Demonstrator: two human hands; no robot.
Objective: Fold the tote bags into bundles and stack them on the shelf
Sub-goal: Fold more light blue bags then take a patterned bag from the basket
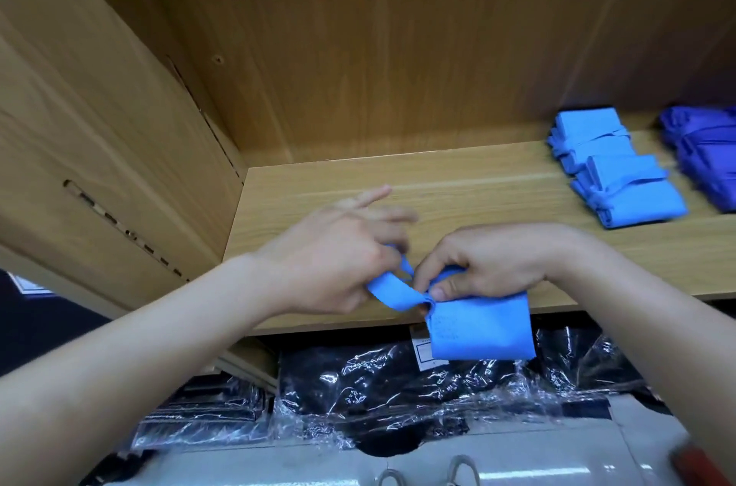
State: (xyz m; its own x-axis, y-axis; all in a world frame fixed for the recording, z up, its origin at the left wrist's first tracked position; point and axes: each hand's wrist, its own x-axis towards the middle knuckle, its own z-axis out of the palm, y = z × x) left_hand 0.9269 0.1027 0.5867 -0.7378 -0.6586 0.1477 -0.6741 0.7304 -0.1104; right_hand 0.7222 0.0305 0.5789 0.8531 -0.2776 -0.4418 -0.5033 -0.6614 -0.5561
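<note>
The wooden shelf (438, 183) fills most of the view. Its board carries two groups of folded bundles at the far right. A tall cardboard box (99, 127) stands against the shelf's left side, and what it contains cannot be seen. Below the shelf's front edge lie black items in clear plastic wrap (378, 390).

On the shelf, the light blue bundles (613, 167) sit stacked and overlapping, each bound with its own strap. The darker blue bundles (705, 155) lie just beside them, cut off by the frame edge.

The light blue tote bag (482, 330) is folded into a flat packet and hangs over the shelf's front edge, well apart from the stacks. The right hand (490, 262) pinches its gathered top, thumb pressed on the fabric. The bag's strap (388, 286) runs leftward from that point into the left hand (338, 258), which grips it while the upper fingers stretch out, blurred. The two hands nearly touch.
</note>
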